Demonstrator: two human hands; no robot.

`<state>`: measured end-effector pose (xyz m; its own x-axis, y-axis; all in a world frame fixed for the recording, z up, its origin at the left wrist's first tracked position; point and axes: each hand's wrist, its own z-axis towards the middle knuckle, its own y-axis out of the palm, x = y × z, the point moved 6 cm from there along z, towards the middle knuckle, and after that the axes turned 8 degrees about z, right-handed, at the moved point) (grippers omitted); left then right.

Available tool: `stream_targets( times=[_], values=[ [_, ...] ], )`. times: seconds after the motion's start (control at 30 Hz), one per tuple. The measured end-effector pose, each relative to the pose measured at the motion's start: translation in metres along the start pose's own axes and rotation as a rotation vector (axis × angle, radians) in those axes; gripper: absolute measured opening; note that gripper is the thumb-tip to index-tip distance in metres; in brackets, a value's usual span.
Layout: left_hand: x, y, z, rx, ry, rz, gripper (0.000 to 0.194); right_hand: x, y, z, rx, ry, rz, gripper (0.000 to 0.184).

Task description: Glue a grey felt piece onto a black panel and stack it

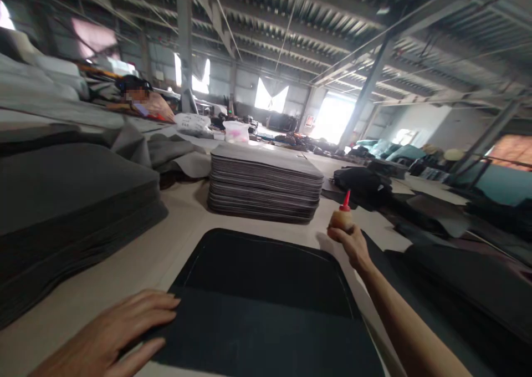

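Note:
A dark rectangular panel point(266, 305) with rounded corners lies flat on the pale worktable point(166, 244) in front of me. My left hand point(112, 335) rests flat on the panel's near left edge, fingers stretched out. Beyond the panel's far right corner, my right hand point(351, 244) is closed round a small squeeze bottle point(341, 217) with a red nozzle, held upright above the table.
A stack of grey panels point(264, 183) stands just beyond the dark panel. A thick pile of dark sheets point(70, 210) fills the left side. Dark fabric pieces point(457, 277) cover the right. Another person point(139, 97) sits far back left.

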<state>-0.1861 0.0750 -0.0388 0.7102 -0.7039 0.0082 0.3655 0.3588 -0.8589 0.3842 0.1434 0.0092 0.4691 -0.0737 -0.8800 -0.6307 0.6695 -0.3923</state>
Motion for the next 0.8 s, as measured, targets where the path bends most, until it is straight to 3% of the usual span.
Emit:
stream_targets(
  times=[0.1,0.2,0.27,0.37,0.57,0.8],
  values=[
    [0.006,-0.006,0.008,-0.093,0.001,-0.014,0.049,-0.03,-0.003,-0.029,-0.166,-0.045,0.035,0.061],
    [0.013,-0.015,0.017,-0.218,-0.108,-0.152,0.052,-0.065,0.008,-0.073,-0.465,-0.13,-0.02,0.057],
    [0.018,-0.018,0.022,-0.266,-0.153,-0.241,0.062,-0.083,0.012,-0.101,-0.547,-0.157,-0.026,0.062],
    [0.019,-0.019,0.022,-0.271,-0.163,-0.351,0.08,-0.105,0.021,-0.137,-0.613,-0.19,-0.016,0.064],
    [0.014,-0.015,0.015,-0.21,-0.216,-0.525,0.11,-0.151,0.051,-0.199,-0.87,-0.325,-0.019,0.039],
    [0.011,-0.012,0.013,-0.2,-0.232,-0.539,0.108,-0.186,0.083,-0.232,-0.87,-0.604,-0.025,0.025]
  ],
)
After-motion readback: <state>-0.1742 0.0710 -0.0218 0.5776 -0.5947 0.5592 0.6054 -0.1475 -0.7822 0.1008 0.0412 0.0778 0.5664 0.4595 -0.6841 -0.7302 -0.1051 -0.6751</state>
